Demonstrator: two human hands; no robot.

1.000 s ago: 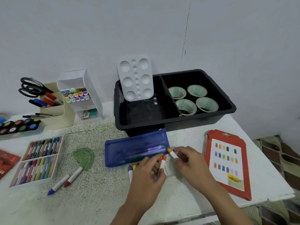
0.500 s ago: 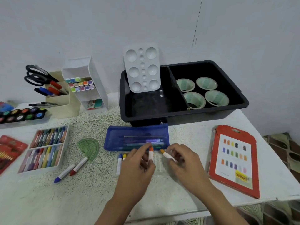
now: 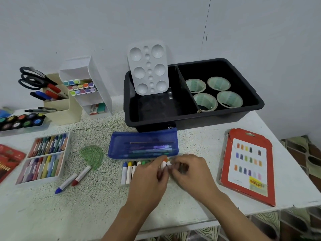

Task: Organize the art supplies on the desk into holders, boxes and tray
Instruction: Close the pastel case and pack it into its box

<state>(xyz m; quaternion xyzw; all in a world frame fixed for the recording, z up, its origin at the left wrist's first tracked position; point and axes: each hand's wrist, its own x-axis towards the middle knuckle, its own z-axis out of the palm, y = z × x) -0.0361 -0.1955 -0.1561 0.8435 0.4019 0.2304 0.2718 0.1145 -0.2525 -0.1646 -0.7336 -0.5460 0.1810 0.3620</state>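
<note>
A clear crayon tray (image 3: 121,182) lies on the desk just in front of a blue pencil case (image 3: 142,142), with several white-wrapped crayons (image 3: 127,172) standing side by side in it. My left hand (image 3: 147,178) rests over the tray and pinches an orange-tipped crayon (image 3: 164,162). My right hand (image 3: 187,171) meets it from the right, fingertips on another crayon whose tip I cannot make out. Two loose crayons, blue and red (image 3: 73,179), lie left of the tray by a green protractor (image 3: 93,154).
A black divided bin (image 3: 253,103) at the back holds a white palette (image 3: 149,70) and several tape rolls (image 3: 213,93). White marker holder (image 3: 86,84), beige scissors holder (image 3: 60,105), paint pots (image 3: 20,120) and pastel box (image 3: 43,159) are left. A red crayon card (image 3: 246,164) is right.
Both hands have drawn together over the tray, lowering the orange-tipped crayons toward it. More crayons now show in the tray's left end. The view has shifted slightly.
</note>
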